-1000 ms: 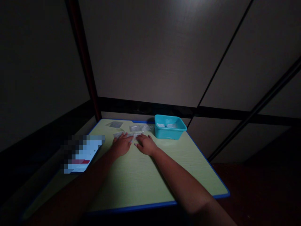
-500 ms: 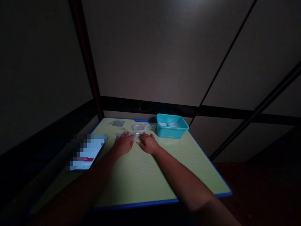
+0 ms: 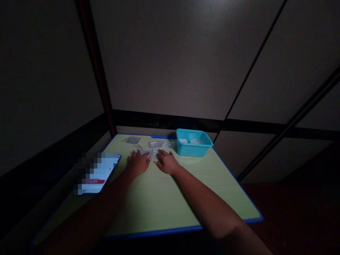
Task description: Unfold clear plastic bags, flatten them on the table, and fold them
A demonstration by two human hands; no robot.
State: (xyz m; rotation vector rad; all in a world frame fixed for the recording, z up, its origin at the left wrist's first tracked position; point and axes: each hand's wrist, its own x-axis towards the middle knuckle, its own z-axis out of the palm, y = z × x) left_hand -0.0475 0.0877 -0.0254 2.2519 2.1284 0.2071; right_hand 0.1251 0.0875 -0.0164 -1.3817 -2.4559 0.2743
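Note:
My left hand (image 3: 138, 163) lies palm down on a clear plastic bag (image 3: 152, 153), its fingers spread over the bag's left part. Beside it, my right hand (image 3: 167, 163) rests on the right end of the same bag, fingers stretched out. What lies under the fingers is partly hidden. Just beyond the hands is another clear plastic packet (image 3: 156, 144), crinkled at its right end. A flat greyish packet (image 3: 133, 140) sits farther back on the left.
A turquoise plastic basket (image 3: 195, 150) with whitish items inside stands at the back right. On the left lies a tablet or large phone (image 3: 106, 173) with a lit, partly blurred screen. The pale table (image 3: 164, 209) has a blue edge and meets walls behind.
My left hand has shifted slightly to the left and its fingers have moved on the bag. My right hand stays in nearly the same place.

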